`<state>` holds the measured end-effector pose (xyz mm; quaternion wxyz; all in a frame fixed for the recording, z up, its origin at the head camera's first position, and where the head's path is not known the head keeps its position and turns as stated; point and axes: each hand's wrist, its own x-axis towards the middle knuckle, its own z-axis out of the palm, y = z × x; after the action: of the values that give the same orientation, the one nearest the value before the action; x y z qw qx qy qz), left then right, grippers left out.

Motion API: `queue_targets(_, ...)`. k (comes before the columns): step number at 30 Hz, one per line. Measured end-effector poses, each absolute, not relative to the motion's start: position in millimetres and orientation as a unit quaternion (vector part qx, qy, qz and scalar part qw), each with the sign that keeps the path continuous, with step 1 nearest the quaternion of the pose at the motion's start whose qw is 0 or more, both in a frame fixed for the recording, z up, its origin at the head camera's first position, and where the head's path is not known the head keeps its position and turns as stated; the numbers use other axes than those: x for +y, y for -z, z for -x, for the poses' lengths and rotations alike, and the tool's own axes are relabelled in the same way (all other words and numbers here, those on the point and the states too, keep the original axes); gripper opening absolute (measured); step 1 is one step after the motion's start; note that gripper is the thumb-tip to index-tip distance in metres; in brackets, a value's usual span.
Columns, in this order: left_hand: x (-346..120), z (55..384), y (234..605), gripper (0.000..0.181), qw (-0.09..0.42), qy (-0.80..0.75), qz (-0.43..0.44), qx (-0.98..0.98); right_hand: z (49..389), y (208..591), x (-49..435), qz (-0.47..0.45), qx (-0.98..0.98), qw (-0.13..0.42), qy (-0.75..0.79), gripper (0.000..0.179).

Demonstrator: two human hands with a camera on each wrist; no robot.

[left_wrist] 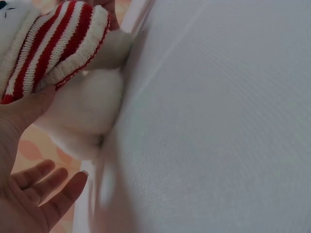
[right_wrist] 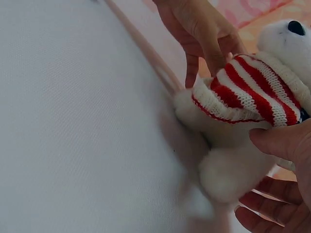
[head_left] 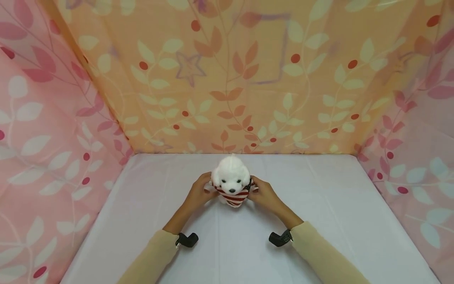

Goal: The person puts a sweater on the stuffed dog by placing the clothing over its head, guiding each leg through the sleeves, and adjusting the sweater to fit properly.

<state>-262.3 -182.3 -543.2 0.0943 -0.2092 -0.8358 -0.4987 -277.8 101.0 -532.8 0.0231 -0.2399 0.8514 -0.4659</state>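
Note:
A white plush dog [head_left: 232, 173] sits upright near the far side of the white-covered table, its face turned towards me. Round its neck is a knitted red-and-white striped bandana [left_wrist: 58, 43] with a dark blue part at one side. My left hand [head_left: 201, 190] holds the dog from the left, thumb against the bandana's edge; its other visible fingers spread apart beside the fluffy body. From the opposite side my right hand [head_left: 264, 193] grips it likewise, with the thumb [right_wrist: 272, 141] on the bandana's lower edge. Behind the dog, the index fingers are hidden.
A white cloth covers the table [head_left: 234, 244]. An orange leaf-patterned curtain [head_left: 227, 79] hangs right behind its far edge, with pink curtains [head_left: 46, 138] along both sides. Black wrist cameras [head_left: 188, 240] stick out inward from both sleeves.

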Motion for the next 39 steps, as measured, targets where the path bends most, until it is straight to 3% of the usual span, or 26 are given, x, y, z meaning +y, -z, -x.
queue_targets(6, -180, 264, 546, 0.057, 0.100, 0.505, 0.210, -0.831, 276, 533, 96, 0.239, 0.849, -0.008, 0.470, 0.046)
queue_targets(19, -169, 256, 540, 0.031, 0.073, 0.497, 0.187, -0.844, 268, 530, 95, 0.191, 0.857, -0.042, 0.477, 0.031)
queue_targets(39, -165, 229, 503, 0.016, 0.053, 0.509, 0.174, -0.841, 242, 502, 98, 0.173, 0.834, 0.030, 0.523, 0.010)
